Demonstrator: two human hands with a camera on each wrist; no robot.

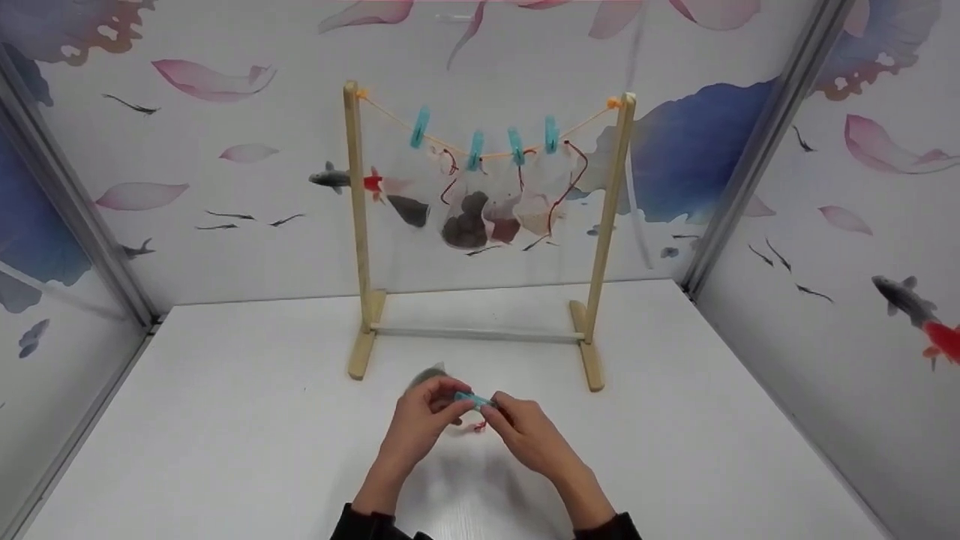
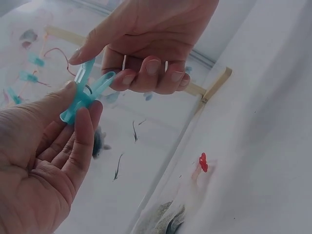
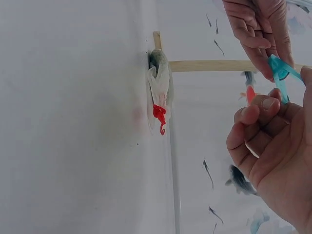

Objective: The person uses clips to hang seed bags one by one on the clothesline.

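Note:
Both hands hold one light-blue clothespin (image 2: pixel 80 100) low over the table. My left hand (image 1: pixel 420 420) pinches its nose end between thumb and fingers. At the other end, my right hand (image 1: pixel 529 431) has its thumb on one handle and fingers on the other, and the two handles stand spread in the left wrist view. Beyond the hands, a small whitish mesh pouch (image 3: pixel 160 80) with something dark in it lies on the table, tied with red cord (image 3: pixel 159 113). In the head view the left hand partly hides that pouch.
Behind the hands stands a wooden rack (image 1: pixel 356 202) with an orange line (image 1: pixel 495 156). Several blue clothespins (image 1: pixel 477 148) are clipped along it, and small pouches (image 1: pixel 465 225) with red cords hang below. Printed wall panels (image 1: pixel 247 262) enclose the white table (image 1: pixel 247 420).

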